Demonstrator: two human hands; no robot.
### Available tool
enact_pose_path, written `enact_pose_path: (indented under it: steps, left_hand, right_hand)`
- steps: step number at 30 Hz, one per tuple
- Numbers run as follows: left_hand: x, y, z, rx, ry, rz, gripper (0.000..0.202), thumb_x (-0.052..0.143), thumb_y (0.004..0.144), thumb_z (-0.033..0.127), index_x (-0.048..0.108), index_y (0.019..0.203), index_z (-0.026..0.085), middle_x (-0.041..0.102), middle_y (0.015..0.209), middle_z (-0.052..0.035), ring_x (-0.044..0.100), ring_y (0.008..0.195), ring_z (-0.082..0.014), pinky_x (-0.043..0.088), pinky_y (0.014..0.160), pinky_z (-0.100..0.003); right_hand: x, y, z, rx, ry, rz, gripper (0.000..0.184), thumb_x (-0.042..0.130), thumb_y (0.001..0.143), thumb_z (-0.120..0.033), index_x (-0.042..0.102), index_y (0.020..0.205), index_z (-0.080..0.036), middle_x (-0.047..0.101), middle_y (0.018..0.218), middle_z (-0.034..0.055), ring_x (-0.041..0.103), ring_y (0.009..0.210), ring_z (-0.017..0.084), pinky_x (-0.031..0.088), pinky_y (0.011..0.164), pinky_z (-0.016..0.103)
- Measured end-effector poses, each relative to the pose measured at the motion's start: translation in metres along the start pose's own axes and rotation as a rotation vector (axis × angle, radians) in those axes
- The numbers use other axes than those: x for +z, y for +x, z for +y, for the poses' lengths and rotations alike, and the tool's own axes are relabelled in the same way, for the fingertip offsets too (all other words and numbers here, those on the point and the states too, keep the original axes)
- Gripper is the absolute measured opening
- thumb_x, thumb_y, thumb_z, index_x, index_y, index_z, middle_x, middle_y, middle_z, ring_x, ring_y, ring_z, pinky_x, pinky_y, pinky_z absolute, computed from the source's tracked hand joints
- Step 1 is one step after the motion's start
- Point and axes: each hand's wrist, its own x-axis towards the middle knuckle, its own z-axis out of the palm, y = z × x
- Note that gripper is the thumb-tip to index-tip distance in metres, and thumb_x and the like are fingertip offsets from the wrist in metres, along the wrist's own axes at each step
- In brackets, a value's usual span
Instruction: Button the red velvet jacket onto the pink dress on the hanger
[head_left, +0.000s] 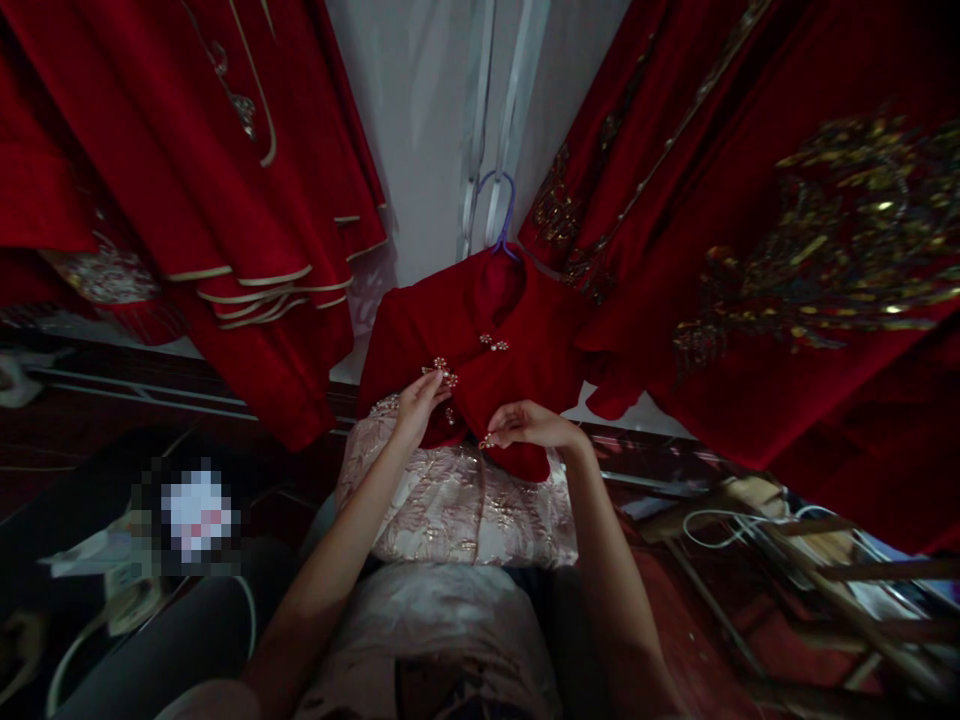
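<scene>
In front of me a short red jacket point(540, 310) hangs on a purple hanger point(508, 215), its front partly open. My left hand point(421, 405) pinches a jewelled flower clasp point(444, 372) on the left front edge. Between the fingertips of my right hand point(531, 424) is a small beaded clasp point(487, 440) at the lower edge of the other front panel. Another beaded clasp point(493, 343) shows near the collar, and one more sits just below my left hand. Pale pink brocade fabric point(465, 500) with shiny threads lies across my lap under the jacket's hem.
Red garments with gold trim point(255, 220) hang at left. More red garments with gold sequins point(832, 240) hang at right. A pale panel with metal rails point(487, 90) stands behind the jacket. Wooden bars point(847, 580) and a white cable point(720, 530) are at lower right.
</scene>
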Motion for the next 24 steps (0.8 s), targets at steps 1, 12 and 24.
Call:
enact_pose_path:
  steps: [1, 12, 24]
  left_hand:
    - [0.001, 0.001, 0.001, -0.002, -0.008, 0.002, 0.034, 0.075, 0.068, 0.040, 0.067, 0.090, 0.015, 0.069, 0.093, -0.0056, 0.065, 0.079, -0.0112, 0.053, 0.077, -0.025]
    - [0.007, 0.009, 0.002, 0.104, 0.131, 0.039, 0.032, 0.075, 0.066, 0.040, 0.068, 0.086, 0.015, 0.072, 0.095, -0.0064, 0.066, 0.077, -0.0124, 0.056, 0.065, -0.022]
    - [0.013, 0.006, 0.007, 0.024, 0.126, 0.079, 0.037, 0.069, 0.069, 0.043, 0.069, 0.091, 0.014, 0.070, 0.101, -0.0092, 0.062, 0.068, -0.0095, 0.053, 0.056, -0.020]
  right_hand:
    - [0.000, 0.000, 0.000, 0.000, 0.001, 0.000, 0.031, 0.076, 0.066, -0.034, 0.065, 0.087, -0.014, 0.072, 0.086, 0.0041, 0.064, 0.071, 0.010, 0.052, 0.069, 0.024]
    - [0.002, 0.007, 0.006, -0.025, -0.014, -0.009, 0.026, 0.075, 0.068, -0.030, 0.066, 0.087, -0.015, 0.072, 0.085, 0.0028, 0.064, 0.070, 0.010, 0.052, 0.068, 0.024]
    - [0.000, 0.007, 0.009, -0.030, -0.026, -0.002, 0.028, 0.075, 0.068, -0.032, 0.066, 0.088, -0.014, 0.072, 0.087, 0.0042, 0.064, 0.071, 0.010, 0.051, 0.069, 0.024]
